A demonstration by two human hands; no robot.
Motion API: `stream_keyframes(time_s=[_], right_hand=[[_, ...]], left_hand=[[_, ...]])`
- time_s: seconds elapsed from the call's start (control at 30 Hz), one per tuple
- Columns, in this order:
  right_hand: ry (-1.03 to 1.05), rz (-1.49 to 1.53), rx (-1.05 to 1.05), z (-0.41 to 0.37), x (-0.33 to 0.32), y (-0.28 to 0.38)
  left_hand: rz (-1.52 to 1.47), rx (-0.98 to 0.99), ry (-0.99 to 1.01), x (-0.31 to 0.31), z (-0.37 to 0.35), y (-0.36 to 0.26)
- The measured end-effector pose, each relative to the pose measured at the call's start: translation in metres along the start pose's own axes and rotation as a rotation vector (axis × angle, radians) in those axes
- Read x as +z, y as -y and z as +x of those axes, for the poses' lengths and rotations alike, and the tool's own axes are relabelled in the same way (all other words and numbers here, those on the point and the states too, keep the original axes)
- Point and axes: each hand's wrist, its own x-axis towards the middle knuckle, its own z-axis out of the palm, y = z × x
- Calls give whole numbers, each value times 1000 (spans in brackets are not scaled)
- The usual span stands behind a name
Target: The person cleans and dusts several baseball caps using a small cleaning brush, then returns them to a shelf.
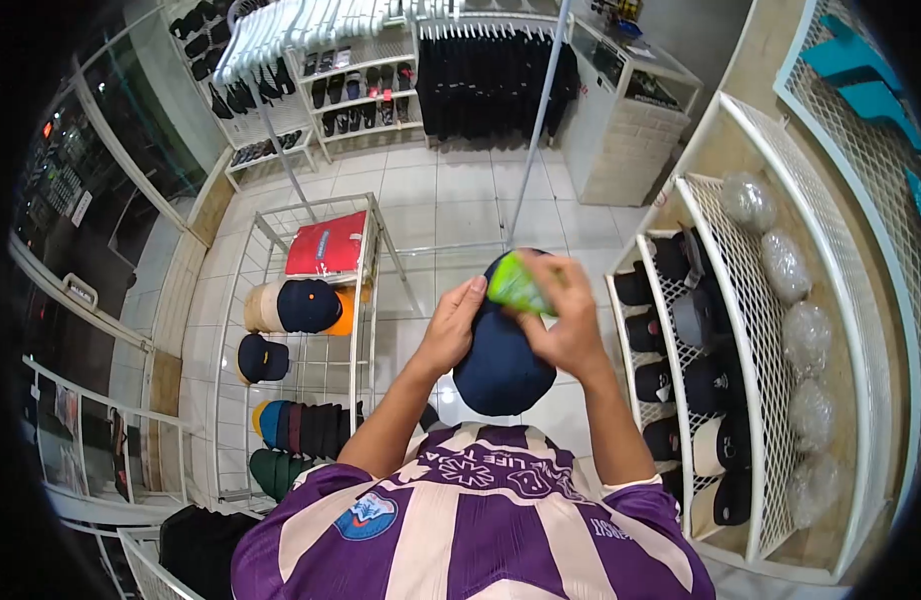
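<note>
A dark navy cap (506, 370) is held up in front of my chest, its rounded crown toward me. My left hand (451, 328) grips the cap's left edge, thumb pointing up along it. In my right hand (566, 322) is a bright green piece with pale markings (518, 287), smeared by motion, so I cannot tell its kind. That green piece overlaps the far part of the cap, and my right fingers curl around it at the cap's right side.
Left of me stands a white wire rack (366, 300) with stacked caps (309, 306) and a red folded garment (327, 245). Shelves on the right hold caps (706, 385) and plastic-wrapped round items (808, 340). Beyond are a hanger rail (311, 25), black clothes (496, 85) and a counter (631, 130).
</note>
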Motion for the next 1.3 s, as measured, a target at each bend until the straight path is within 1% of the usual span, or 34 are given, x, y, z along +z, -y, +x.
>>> stream_keyframes(time_s=[0.03,0.07,0.1,0.17,0.2,0.27,0.3,0.33,0.37,0.4,0.43,0.47,0.53,0.6,0.63,0.67,0.7,0.73,0.77,0.8,0.83,0.87,0.9,0.93,1.0,1.03,1.07,1.1,1.13,1.17,1.2,1.23,1.27,1.3], right_hand=[[137,15,-34,-1,-5,11],[137,15,-15,-5,-4,4],[6,-1,117,-7,-2,-12],[-216,-78,338,-8,2,-32],[-210,-80,350,-14,1,-28],[-127,-137,199,-21,2,-16],[-5,-46,89,-27,5,-6],[165,7,92,-27,2,8],[43,-19,105,-31,5,-1],[-80,-49,118,-32,8,-15],[-148,-6,292,-28,6,-23],[-217,-70,382,-28,7,-30],[-212,-59,370,-32,10,-22],[-17,-53,89,-41,11,-4],[104,-35,101,-43,9,4],[100,-35,108,-44,10,-4],[-38,1,265,-45,11,-22],[-170,38,426,-47,12,-35],[-241,-27,504,-48,14,-44],[-234,-29,505,-52,14,-39],[-165,-27,390,-56,16,-30],[-98,-23,271,-58,18,-23],[63,16,149,-55,14,-8],[114,-22,137,-52,7,-5],[-135,69,346,-52,14,-36],[-223,36,477,-52,14,-44],[-216,32,483,-58,13,-43],[-168,31,406,-60,14,-36],[-124,29,321,-59,14,-30],[26,50,182,-61,12,-19],[111,34,129,-59,8,-12],[14,59,243,-60,9,-21],[-77,82,359,-64,11,-37],[-217,152,492,-61,15,-47]], left_hand=[[6,38,10,0,0,5],[12,76,20,-2,-1,10],[69,32,87,-16,-2,21],[66,5,100,-14,-3,26],[67,-7,103,-12,-5,27],[114,-5,83,-4,-3,24],[60,21,27,1,-4,27],[8,46,-29,3,-6,29],[34,47,38,-4,-5,36],[35,42,40,-11,-4,40],[104,-11,75,-16,-4,43],[169,-69,106,-17,-8,48],[178,-96,94,-4,-10,39],[30,-16,-21,5,-7,42],[32,-21,-22,-2,-9,47],[39,-40,37,-15,-10,55],[44,-59,98,-22,-10,60],[40,-71,99,-19,-11,58],[77,-70,78,-15,-12,55],[116,-62,58,-9,-11,50],[20,-90,12,-1,-9,46],[21,-85,13,-2,-5,48],[64,-38,23,-4,-6,53],[108,7,39,-7,-5,56],[107,-27,64,-14,-1,59],[97,-60,69,-16,-3,62],[84,-92,71,-15,-5,65],[24,-90,47,-3,-5,53],[24,-85,51,-3,0,56],[-13,-39,69,-5,1,62],[-50,0,90,-3,1,61],[-73,-71,111,-3,0,57],[-95,-166,54,0,-3,54],[-90,-167,56,-1,-3,55]])
